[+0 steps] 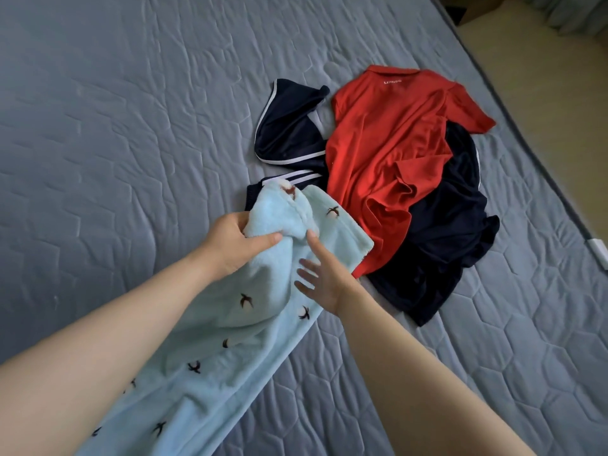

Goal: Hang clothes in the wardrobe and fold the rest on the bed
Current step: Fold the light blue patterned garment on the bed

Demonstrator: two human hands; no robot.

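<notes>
Grey quilted bed [98, 126] fills my view, its edge running down the right, open room wide on the left; a pale blue fleece garment [230, 340] trails toward me from a heap of red polo shirt [378, 143] and navy sportswear [454, 232]; my left hand [237, 241] clutches its bunched end; my right hand [322, 281] is spread loose beside it; I judge folding begins: next, a second grip, then spread leftward.

I see a pale blue fleece garment [204, 390] with dark bird print, a red polo shirt [385, 143], white-striped navy sportswear [286, 133], and a grey-blue hexagon-quilted bed [115, 143].
</notes>
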